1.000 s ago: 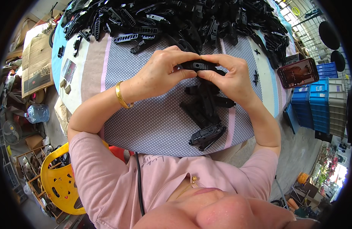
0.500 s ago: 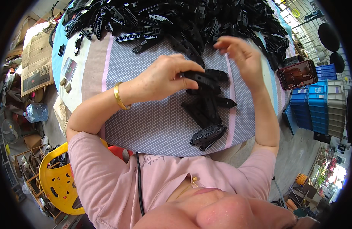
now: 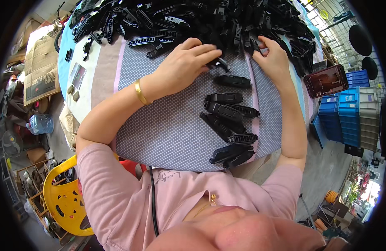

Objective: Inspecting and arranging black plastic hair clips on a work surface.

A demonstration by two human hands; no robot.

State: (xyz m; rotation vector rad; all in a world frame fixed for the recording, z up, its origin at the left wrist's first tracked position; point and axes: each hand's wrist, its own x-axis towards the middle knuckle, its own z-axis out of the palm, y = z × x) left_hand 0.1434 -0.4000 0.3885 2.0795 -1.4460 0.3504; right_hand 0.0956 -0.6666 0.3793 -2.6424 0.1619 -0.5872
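My left hand (image 3: 188, 62), a gold bangle on its wrist, has its fingers curved round a long black plastic part (image 3: 220, 64) near the front of a big heap. My palm hides most of that part. Farther right, my right hand (image 3: 271, 58) pinches another narrow black plastic part (image 3: 255, 45) at the heap's edge, between thumb and forefinger. Several similar black parts lie in a loose column on the dotted cloth nearer me, among them a separate one (image 3: 232, 81) at the top and an overlapping pair (image 3: 232, 154) at the table's near edge.
The heap of black parts (image 3: 193, 21) spreads across the table's far side. A phone (image 3: 327, 81) stands at the right edge, with blue crates (image 3: 350, 117) beyond. A card (image 3: 77, 76) and small stones (image 3: 73, 93) lie at left; a yellow chair (image 3: 59, 201) stands below.
My left hand has let go of a black part over the column and moved away from me to another. My right hand has lowered onto a part at the heap's edge.
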